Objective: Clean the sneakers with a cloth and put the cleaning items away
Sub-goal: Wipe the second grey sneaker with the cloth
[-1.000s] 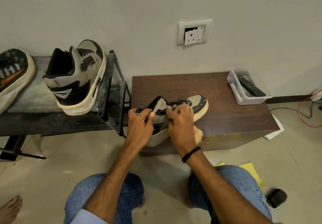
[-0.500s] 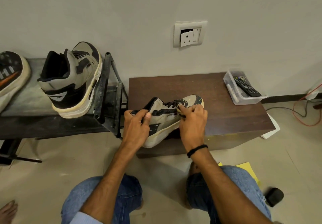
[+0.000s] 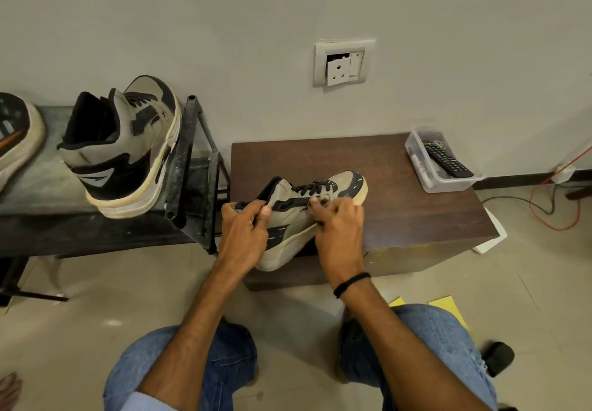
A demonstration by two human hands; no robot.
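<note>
While the left hand (image 3: 245, 234) curls round the heel collar of a tan and black sneaker (image 3: 288, 218), thumb on the outer side, the right hand (image 3: 339, 228) grips the same sneaker further forward, its fingers bent against the upper just beside the lowest laces and its thumb at the sole edge. Whether anything lies under the right palm I cannot tell. This sneaker is tilted, toe towards the far right, over the near left part of a brown desk (image 3: 416, 205), with its heel hanging past the near edge; whether it touches the desk is unclear. A black band (image 3: 350, 284) circles the right wrist. At the far right corner of the desk stands a clear box (image 3: 455, 185) holding a remote (image 3: 448, 164) and a marker (image 3: 422, 170). Left of the desk a dark rack (image 3: 38, 218) carries the matching sneaker (image 3: 128, 151), heel towards the camera and toe against the wall, and another shoe (image 3: 16, 135) at the left frame edge. A socket (image 3: 344, 63) sits on the wall above the desk. On the floor to the right lie yellow paper (image 3: 448, 308), a small black object (image 3: 498, 358) and a red cable (image 3: 554, 215).
</note>
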